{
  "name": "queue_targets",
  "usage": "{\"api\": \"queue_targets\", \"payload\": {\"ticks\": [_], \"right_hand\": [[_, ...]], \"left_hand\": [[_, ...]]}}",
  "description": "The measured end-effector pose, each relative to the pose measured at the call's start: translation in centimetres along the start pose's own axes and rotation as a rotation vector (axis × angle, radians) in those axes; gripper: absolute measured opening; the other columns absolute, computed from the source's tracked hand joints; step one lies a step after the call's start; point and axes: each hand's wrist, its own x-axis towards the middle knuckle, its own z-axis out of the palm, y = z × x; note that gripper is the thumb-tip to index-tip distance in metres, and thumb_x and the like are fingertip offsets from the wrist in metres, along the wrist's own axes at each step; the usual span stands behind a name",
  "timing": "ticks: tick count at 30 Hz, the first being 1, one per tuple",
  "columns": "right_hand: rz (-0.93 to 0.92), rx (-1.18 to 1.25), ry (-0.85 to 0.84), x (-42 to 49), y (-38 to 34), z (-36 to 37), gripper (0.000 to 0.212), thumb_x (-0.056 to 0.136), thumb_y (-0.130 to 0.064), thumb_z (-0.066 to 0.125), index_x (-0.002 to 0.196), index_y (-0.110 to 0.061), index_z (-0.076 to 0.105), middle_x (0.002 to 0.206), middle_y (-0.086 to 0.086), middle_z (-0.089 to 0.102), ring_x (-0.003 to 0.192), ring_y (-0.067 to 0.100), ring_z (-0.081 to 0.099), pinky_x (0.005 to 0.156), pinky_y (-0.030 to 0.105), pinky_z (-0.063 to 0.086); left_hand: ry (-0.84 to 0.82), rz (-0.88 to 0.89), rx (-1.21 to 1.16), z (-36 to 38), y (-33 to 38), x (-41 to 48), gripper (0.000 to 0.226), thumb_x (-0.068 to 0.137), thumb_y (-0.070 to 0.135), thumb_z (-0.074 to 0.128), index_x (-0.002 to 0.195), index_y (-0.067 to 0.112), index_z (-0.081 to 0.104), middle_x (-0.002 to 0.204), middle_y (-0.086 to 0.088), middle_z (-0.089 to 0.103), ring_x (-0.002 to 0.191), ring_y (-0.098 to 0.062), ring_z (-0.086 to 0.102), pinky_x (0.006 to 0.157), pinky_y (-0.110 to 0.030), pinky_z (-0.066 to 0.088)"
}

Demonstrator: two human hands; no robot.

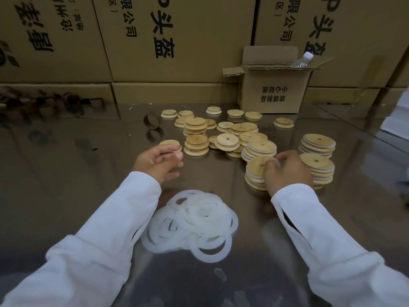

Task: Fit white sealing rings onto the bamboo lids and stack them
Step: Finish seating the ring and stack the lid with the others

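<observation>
partly done: ringed stacks (317, 147) at the table (66, 173) right edge; bare lids (225, 140) and rings (192, 222) remain. left hand (158, 161) pinches a single lid (170, 145); right hand (287, 171) grips a top lid (257, 168).

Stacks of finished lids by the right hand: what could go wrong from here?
1. The leaning stack behind the near stack is fanned out sideways; a nudge from the right hand, which holds the top lid, might topple it.
2. The left sleeve lies beside the ring pile and could scatter rings when the left hand, holding a bamboo lid, moves.
</observation>
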Motion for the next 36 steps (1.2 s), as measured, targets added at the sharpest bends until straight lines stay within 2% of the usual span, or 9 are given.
{"api": "queue_targets", "payload": {"ticks": [3, 6, 8, 12, 17, 20, 24, 30, 36], "right_hand": [[-0.049, -0.131, 0.016, -0.2, 0.1, 0.3, 0.022, 0.092, -0.027, 0.040, 0.103, -0.011, 0.050, 0.085, 0.007, 0.050, 0.072, 0.026, 0.048, 0.062, 0.032, 0.037], [-0.063, -0.229, 0.016, -0.2, 0.2, 0.3, 0.027, 0.092, -0.026, 0.042, 0.108, -0.006, 0.050, 0.112, 0.014, 0.047, 0.081, 0.032, 0.051, 0.065, 0.033, 0.037], [-0.111, -0.222, 0.033, -0.3, 0.1, 0.2, 0.027, 0.091, -0.023, 0.045, 0.112, -0.007, 0.047, 0.120, 0.013, 0.041, 0.081, 0.030, 0.050, 0.065, 0.032, 0.037], [-0.465, -0.049, 0.072, -1.7, -0.7, 0.6, 0.027, 0.088, -0.018, 0.048, 0.115, -0.016, 0.049, 0.114, 0.004, 0.044, 0.081, 0.020, 0.047, 0.064, 0.029, 0.033], [-0.771, -0.058, -0.170, -3.6, -1.5, 1.9, 0.027, 0.090, -0.021, 0.047, 0.117, -0.024, 0.047, 0.111, -0.005, 0.046, 0.085, 0.014, 0.052, 0.066, 0.031, 0.046], [-0.809, -0.061, -0.239, -3.4, -1.4, 2.2, 0.028, 0.091, -0.022, 0.045, 0.119, -0.027, 0.045, 0.115, -0.007, 0.046, 0.090, 0.013, 0.054, 0.069, 0.028, 0.047], [-0.832, -0.080, -0.260, -2.9, -1.2, 2.6, 0.028, 0.092, -0.023, 0.043, 0.120, -0.029, 0.043, 0.116, -0.009, 0.046, 0.094, 0.012, 0.054, 0.071, 0.027, 0.047], [-0.869, -0.120, -0.313, -2.6, -1.3, 2.9, 0.032, 0.094, -0.019, 0.039, 0.124, -0.028, 0.043, 0.115, -0.007, 0.045, 0.086, 0.015, 0.053, 0.070, 0.032, 0.047], [-0.884, -0.115, -0.306, -2.6, -1.3, 3.0, 0.033, 0.093, -0.019, 0.039, 0.125, -0.028, 0.042, 0.116, -0.008, 0.044, 0.088, 0.015, 0.053, 0.071, 0.033, 0.048]], "left_hand": [[0.029, -0.003, 0.012, 0.0, -0.1, 0.2, 0.015, 0.084, 0.007, 0.062, 0.089, 0.021, 0.064, 0.090, -0.006, 0.066, 0.081, -0.017, 0.065, 0.070, -0.031, 0.057], [0.044, -0.006, 0.021, 0.0, -0.1, 0.3, 0.015, 0.084, 0.007, 0.062, 0.088, 0.020, 0.064, 0.089, -0.006, 0.066, 0.081, -0.018, 0.065, 0.072, -0.033, 0.055], [0.053, -0.002, 0.033, 0.1, -0.1, 0.4, 0.015, 0.084, 0.006, 0.061, 0.088, 0.021, 0.064, 0.089, -0.006, 0.066, 0.081, -0.017, 0.064, 0.073, -0.031, 0.055], [0.151, -0.024, 0.012, 0.2, 0.1, 0.6, 0.014, 0.084, 0.004, 0.061, 0.093, 0.016, 0.063, 0.092, -0.007, 0.065, 0.086, -0.020, 0.063, 0.076, -0.031, 0.054], [0.316, -0.059, 0.130, 0.2, -0.1, 2.3, 0.024, 0.082, 0.006, 0.065, 0.105, 0.014, 0.063, 0.103, -0.004, 0.063, 0.094, -0.019, 0.057, 0.086, -0.032, 0.046], [0.311, -0.044, 0.314, -0.1, 0.0, 4.5, 0.034, 0.082, 0.009, 0.066, 0.115, 0.015, 0.058, 0.117, -0.004, 0.059, 0.105, -0.020, 0.054, 0.086, -0.028, 0.039], [0.208, -0.067, 0.532, -0.2, -0.9, 7.9, 0.050, 0.080, 0.011, 0.069, 0.126, 0.011, 0.049, 0.131, -0.010, 0.051, 0.120, -0.028, 0.049, 0.095, -0.032, 0.037], [0.125, -0.112, 0.815, 0.3, -2.6, 10.7, 0.066, 0.078, 0.027, 0.072, 0.135, 0.014, 0.042, 0.135, -0.010, 0.049, 0.119, -0.031, 0.048, 0.097, -0.034, 0.038], [0.131, -0.035, 0.853, 0.0, -1.7, 10.5, 0.068, 0.071, 0.028, 0.077, 0.131, 0.020, 0.047, 0.132, -0.008, 0.050, 0.117, -0.029, 0.050, 0.100, -0.036, 0.040]]}}
